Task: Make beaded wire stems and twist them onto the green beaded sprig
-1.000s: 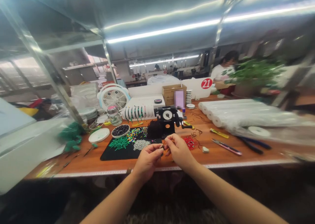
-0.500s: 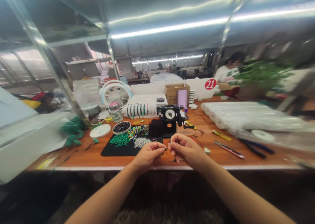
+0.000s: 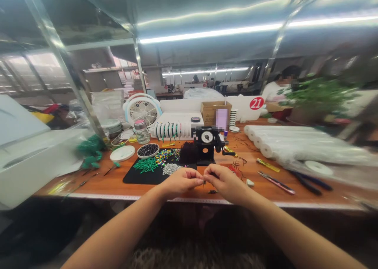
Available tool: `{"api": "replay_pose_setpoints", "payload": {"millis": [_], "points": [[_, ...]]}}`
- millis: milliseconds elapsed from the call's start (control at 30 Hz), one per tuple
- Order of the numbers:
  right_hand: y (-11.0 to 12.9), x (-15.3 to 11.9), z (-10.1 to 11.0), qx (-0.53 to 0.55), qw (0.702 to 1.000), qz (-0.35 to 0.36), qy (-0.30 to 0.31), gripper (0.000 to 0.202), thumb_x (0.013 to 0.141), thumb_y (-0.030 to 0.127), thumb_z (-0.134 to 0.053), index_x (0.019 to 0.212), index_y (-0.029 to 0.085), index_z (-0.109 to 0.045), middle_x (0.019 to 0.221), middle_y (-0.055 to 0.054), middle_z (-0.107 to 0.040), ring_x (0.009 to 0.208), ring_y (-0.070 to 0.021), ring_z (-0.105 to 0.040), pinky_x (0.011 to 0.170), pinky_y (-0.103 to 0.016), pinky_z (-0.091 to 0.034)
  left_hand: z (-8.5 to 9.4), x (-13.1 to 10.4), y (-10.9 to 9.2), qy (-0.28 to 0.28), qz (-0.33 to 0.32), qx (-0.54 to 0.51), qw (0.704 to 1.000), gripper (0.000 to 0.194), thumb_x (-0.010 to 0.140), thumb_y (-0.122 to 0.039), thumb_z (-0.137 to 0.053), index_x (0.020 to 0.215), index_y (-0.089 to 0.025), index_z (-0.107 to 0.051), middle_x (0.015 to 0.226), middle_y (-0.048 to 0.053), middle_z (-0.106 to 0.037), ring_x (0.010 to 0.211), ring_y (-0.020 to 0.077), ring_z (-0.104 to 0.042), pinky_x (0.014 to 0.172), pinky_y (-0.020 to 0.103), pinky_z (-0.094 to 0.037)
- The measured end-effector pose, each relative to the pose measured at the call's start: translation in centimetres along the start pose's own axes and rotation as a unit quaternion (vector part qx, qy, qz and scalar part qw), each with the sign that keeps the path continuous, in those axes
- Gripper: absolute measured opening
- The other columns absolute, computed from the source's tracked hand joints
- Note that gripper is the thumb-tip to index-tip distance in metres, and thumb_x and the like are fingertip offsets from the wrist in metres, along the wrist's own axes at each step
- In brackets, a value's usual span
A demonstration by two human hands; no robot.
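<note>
Fingertip to fingertip, my left hand [image 3: 186, 180] and my right hand [image 3: 223, 180] pinch close together above the front edge of the wooden table. A small dark thread-like piece [image 3: 204, 184] hangs where they meet; its kind is too small to make out. Left of my hands lies a black mat [image 3: 132, 178] bearing green tube-like pieces [image 3: 146, 164], mixed coloured beads [image 3: 168, 156] and silvery beads [image 3: 171, 169]. Behind them stands a black hand-cranked winding machine [image 3: 205, 145] with a round dial. A small dark piece [image 3: 212, 192] lies on the table under my right hand.
White spools [image 3: 171, 130] line up left of the machine. Near the mat are a dish of black beads [image 3: 148, 151], a white lid [image 3: 122, 153] and a fan [image 3: 143, 111]. At right lie a cutter [image 3: 276, 182], dark-handled pliers [image 3: 307, 182] and white rolls [image 3: 289, 137]. A person [image 3: 279, 89] sits beyond.
My hands have drawn together, the right one moving in until the fingertips meet. The small dark piece below my right hand now shows more clearly. The camera view has shifted slightly.
</note>
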State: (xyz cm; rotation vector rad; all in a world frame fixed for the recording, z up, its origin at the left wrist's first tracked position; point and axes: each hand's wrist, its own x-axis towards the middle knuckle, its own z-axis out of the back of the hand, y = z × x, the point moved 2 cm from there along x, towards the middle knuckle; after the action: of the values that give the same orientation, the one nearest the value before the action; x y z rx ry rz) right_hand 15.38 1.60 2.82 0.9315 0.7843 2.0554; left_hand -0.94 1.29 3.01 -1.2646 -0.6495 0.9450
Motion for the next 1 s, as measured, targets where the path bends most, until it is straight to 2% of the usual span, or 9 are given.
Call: {"api": "replay_pose_setpoints", "payload": {"millis": [133,333,533,700,867,1000], "points": [[-0.3,0.0,-0.5,0.023,0.996,-0.083,-0.017,0.018,0.082,0.024,-0.048,0.065,0.018,-0.052,0.063,0.001,-0.055,0.062,-0.0148,-0.05,0.056,-0.025,-0.037,-0.3,0.1,0.9,-0.013,0.007,-0.012,1.0,0.027,0.071,-0.041,-0.066,0.074,-0.014,-0.065,0.059,-0.004,-0.047,0.053,0.0086,-0.032,0.051,0.023,-0.022],[-0.5,-0.2,-1.0,-0.005,0.991,-0.114,-0.068,0.017,0.08,0.022,-0.047,0.064,0.019,-0.052,0.063,-0.001,-0.057,0.062,-0.0171,-0.051,0.056,-0.027,-0.036,-0.9,0.1,1.5,-0.058,0.013,-0.013,0.998,0.028,0.072,-0.042,-0.063,0.073,-0.014,-0.062,0.05,-0.008,-0.035,0.046,0.0078,-0.024,0.046,0.024,-0.017],[-0.4,-0.3,-1.3,-0.04,0.986,-0.123,-0.105,0.016,0.079,0.019,-0.048,0.063,0.019,-0.053,0.068,-0.004,-0.06,0.066,-0.0196,-0.053,0.059,-0.029,-0.034,-2.0,-0.1,0.8,-0.135,-0.043,0.043,0.989,0.023,0.073,-0.035,-0.06,0.072,-0.013,-0.064,0.064,0.0,-0.056,0.06,0.0131,-0.044,0.058,0.025,-0.032],[-0.1,-0.2,-1.3,-0.04,0.985,-0.126,-0.115,0.016,0.077,0.017,-0.049,0.062,0.018,-0.054,0.068,-0.005,-0.062,0.066,-0.0197,-0.054,0.059,-0.029,-0.035,-2.6,-0.6,0.6,-0.179,-0.093,0.089,0.975,0.02,0.079,-0.031,-0.055,0.079,-0.015,-0.066,0.071,0.003,-0.061,0.07,0.0173,-0.05,0.062,0.027,-0.036],[-0.1,-0.2,-1.3,-0.022,0.984,-0.122,-0.132,0.016,0.078,0.02,-0.049,0.064,0.018,-0.054,0.065,-0.003,-0.061,0.064,-0.0189,-0.054,0.059,-0.028,-0.036,-2.8,-0.5,0.9,-0.202,-0.077,0.016,0.976,0.02,0.075,-0.033,-0.06,0.076,-0.013,-0.065,0.07,0.003,-0.06,0.069,0.0156,-0.049,0.063,0.026,-0.036],[0.1,-0.4,-1.2,0.003,0.985,-0.107,-0.137,0.016,0.08,0.022,-0.047,0.065,0.018,-0.052,0.064,-0.001,-0.059,0.062,-0.0171,-0.053,0.057,-0.027,-0.037,-2.7,-0.2,1.4,-0.173,-0.041,-0.04,0.983,0.026,0.074,-0.04,-0.059,0.077,-0.014,-0.06,0.056,-0.005,-0.044,0.051,0.0092,-0.034,0.05,0.023,-0.026]]}}
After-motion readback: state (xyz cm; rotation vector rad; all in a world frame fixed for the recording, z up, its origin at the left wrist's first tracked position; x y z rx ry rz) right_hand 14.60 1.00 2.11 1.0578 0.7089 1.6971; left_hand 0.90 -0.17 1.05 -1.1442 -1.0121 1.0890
